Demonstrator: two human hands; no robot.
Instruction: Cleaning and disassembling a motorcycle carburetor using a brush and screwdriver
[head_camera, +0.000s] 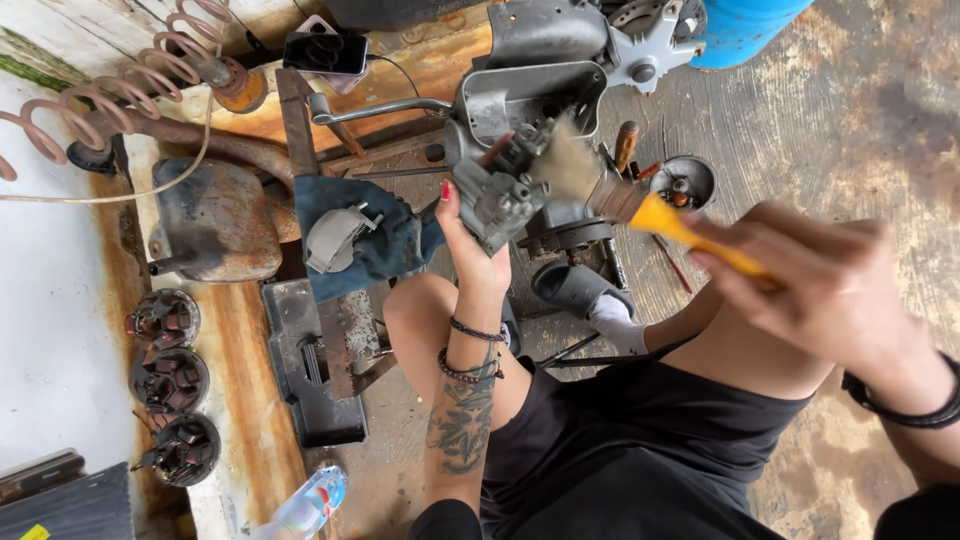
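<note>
My left hand (472, 255) is clamped around the lower part of a grey metal carburettor (497, 188), held up above my knee; my palm hides its underside, and its small fittings are hard to make out. My right hand (832, 290), blurred, is closed on the yellow handle of a paintbrush (628, 200), whose pale bristles touch the carburettor's upper right side; the handle's far end is covered by my fingers. Just behind the carburettor stands an open grey engine casing (530, 95), its top cut off by the frame edge. Left of the carburettor a blue rag (375, 240) lies over a rusty metal plate (310, 370). Farther left, three round wound coil parts (168, 380) sit near the frame edge. Right of the carburettor, beyond a small metal bowl (684, 180), the worn floor (850, 110) lies open. A plastic bottle (305, 505) is cut off below.
</note>
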